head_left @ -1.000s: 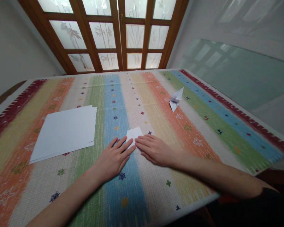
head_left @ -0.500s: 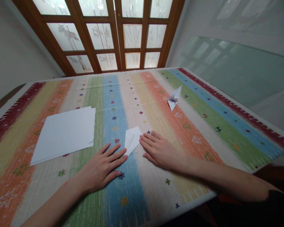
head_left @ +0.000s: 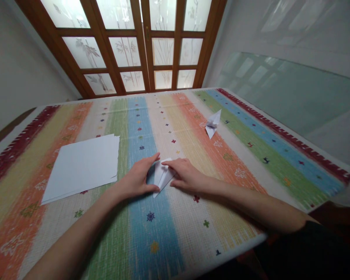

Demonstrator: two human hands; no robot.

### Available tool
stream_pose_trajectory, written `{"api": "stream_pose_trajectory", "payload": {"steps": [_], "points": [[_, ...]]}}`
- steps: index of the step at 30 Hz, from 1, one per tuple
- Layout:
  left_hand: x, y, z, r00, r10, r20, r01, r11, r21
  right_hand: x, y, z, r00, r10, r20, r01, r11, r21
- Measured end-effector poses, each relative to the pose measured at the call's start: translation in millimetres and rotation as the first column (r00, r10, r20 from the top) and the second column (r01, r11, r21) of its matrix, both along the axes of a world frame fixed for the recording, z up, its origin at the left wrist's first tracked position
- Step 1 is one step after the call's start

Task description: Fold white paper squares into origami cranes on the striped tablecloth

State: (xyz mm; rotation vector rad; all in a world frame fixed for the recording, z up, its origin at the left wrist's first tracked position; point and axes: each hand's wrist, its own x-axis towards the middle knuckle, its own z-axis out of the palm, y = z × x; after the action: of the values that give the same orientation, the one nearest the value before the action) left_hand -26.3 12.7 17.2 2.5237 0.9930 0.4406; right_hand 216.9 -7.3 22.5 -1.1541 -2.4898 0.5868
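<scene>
A small white folded paper (head_left: 161, 175), kite-shaped with a pointed lower end, lies on the striped tablecloth in front of me. My left hand (head_left: 135, 178) curves around its left side, thumb at the lower point and fingertips by the upper left corner, holding it between them. From the right, my right hand (head_left: 188, 175) has its index finger on the paper's upper part and its thumb by the right edge. The other right fingers are curled under and partly hidden.
A stack of white paper sheets (head_left: 81, 167) lies to the left. Farther off on the right sits a folded white paper figure (head_left: 212, 124) with pointed ends. The striped tablecloth (head_left: 192, 241) covers the table, and wooden doors with frosted panes (head_left: 132, 50) stand behind it.
Both hands were flat with fingers outstretched beside the folded paper. Now they have closed in on it, the left thumb and fingers at its left edge, the right index finger on top.
</scene>
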Motion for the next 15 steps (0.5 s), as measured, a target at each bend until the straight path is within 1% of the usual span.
{"api": "stream_pose_trajectory", "payload": {"steps": [2,4,7,9,11,13,15], "points": [[4.1,8.2,-3.2,1.0,-0.019,-0.007,0.019,0.999,-0.037,0.2,2.9,-1.8,1.0,-0.026,0.0,0.026,0.999,-0.033],[6.5,12.4,-4.4,0.999,-0.033,-0.012,0.032,0.998,-0.045,1.4,3.7,-3.5,0.999,-0.028,0.02,0.028,1.0,-0.014],[7.0,13.5,-2.6,0.999,-0.042,-0.023,0.042,0.999,-0.024,5.7,3.8,-6.5,0.997,0.045,0.067,-0.051,0.994,0.094],[5.3,12.0,-0.2,0.998,-0.055,-0.033,0.054,0.998,-0.014,9.7,5.2,-8.3,0.988,0.095,0.124,-0.119,0.973,0.197],[2.1,8.3,1.8,0.997,-0.076,-0.018,0.075,0.997,-0.02,13.9,8.8,-9.1,0.974,0.105,0.2,-0.161,0.944,0.289],[-2.0,2.3,2.2,0.995,-0.102,0.02,0.102,0.994,-0.032,17.9,13.7,-8.7,0.959,0.107,0.262,-0.196,0.919,0.343],[-5.6,-5.1,0.4,0.991,-0.131,0.028,0.131,0.991,-0.026,21.7,17.6,-8.3,0.947,0.137,0.292,-0.242,0.9,0.363]]}}
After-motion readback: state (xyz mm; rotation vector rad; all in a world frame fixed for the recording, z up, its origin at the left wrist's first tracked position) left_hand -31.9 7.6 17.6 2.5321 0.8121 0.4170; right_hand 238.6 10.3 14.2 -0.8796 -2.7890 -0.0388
